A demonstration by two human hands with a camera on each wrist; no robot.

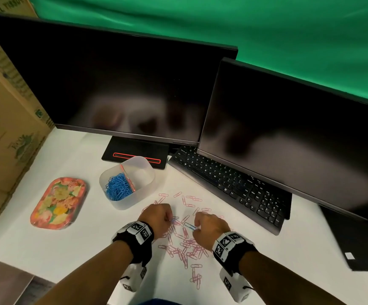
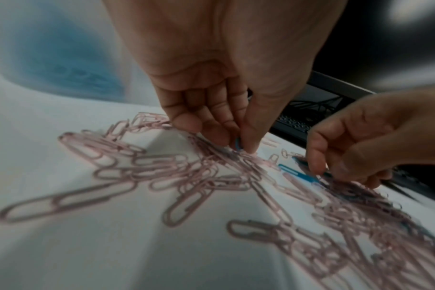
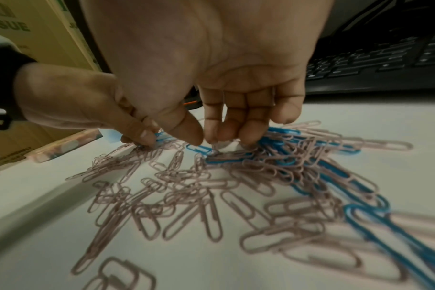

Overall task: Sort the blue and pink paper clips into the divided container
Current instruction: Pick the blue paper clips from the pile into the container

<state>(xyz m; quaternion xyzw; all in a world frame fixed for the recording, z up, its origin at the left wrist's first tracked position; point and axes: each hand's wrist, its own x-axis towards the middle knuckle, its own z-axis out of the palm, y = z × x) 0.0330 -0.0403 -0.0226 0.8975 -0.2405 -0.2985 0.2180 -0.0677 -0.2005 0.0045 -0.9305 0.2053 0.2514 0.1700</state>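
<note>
White table (image 1: 73, 245). Pile of pink paper clips (image 1: 184, 243) spreads loose across it at 6 o'clock of the head view, some blue paper clips (image 3: 281, 145) tangled into the same heap.

Left hand (image 1: 157, 217) sits at the pile's 10 o'clock edge, fingers (image 2: 186, 121) curled down, thumb and forefinger tips pinching one blue clip (image 2: 237, 144) just off the table.

Right hand (image 1: 209, 227) at the pile's 2 o'clock edge, fingers (image 3: 226, 129) curled with tips down among the clips; thumb and forefinger meet at the end of a second blue clip (image 1: 190, 226) that lies flat on the table between the two hands. Whether that clip is actually gripped cannot be told.

Divided container (image 1: 144, 172), translucent, stands at 11 o'clock from the hands, well apart from the pile. Its left compartment holds a heap of blue clips (image 1: 118, 187); a pink divider (image 1: 128, 177) runs down the middle; nothing visible in the right compartment.

Flowered tray (image 1: 58, 200) at 9 o'clock of the container. Black keyboard (image 1: 229, 183) at 2 o'clock, two dark monitors (image 1: 112, 84) behind.
</note>
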